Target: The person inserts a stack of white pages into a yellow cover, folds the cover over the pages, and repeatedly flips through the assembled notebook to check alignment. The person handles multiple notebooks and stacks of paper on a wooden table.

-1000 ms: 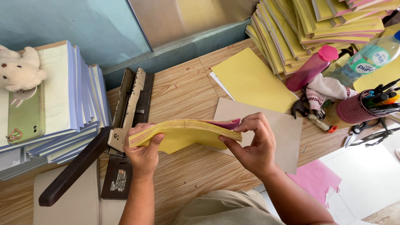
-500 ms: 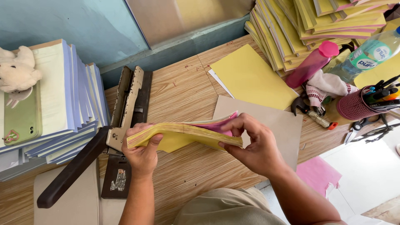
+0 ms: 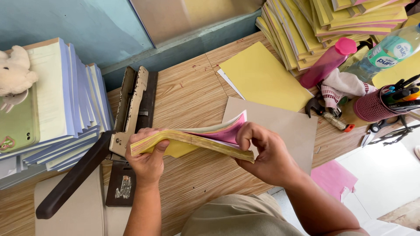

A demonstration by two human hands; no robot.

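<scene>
Both my hands hold a thick pad of yellow and pink paper sheets (image 3: 192, 139) just above the wooden table (image 3: 188, 91). My left hand (image 3: 148, 157) grips its left end, next to the head of a large heavy-duty stapler (image 3: 131, 113). My right hand (image 3: 264, 153) pinches the right end, thumb lifting the top sheets so a pink page (image 3: 227, 131) shows. The pad sags in the middle.
A brown cardboard sheet (image 3: 284, 126) and a yellow sheet (image 3: 262, 78) lie behind the pad. Stacked booklets (image 3: 65, 100) with a phone (image 3: 17, 122) and plush toy stand left; yellow pads (image 3: 323, 22), a pink bottle (image 3: 326, 63), a cloth, tools and a pen cup (image 3: 376, 105) stand right.
My right hand has fanned the pad's right end open, showing more pink page. The pad stays between both hands beside the stapler.
</scene>
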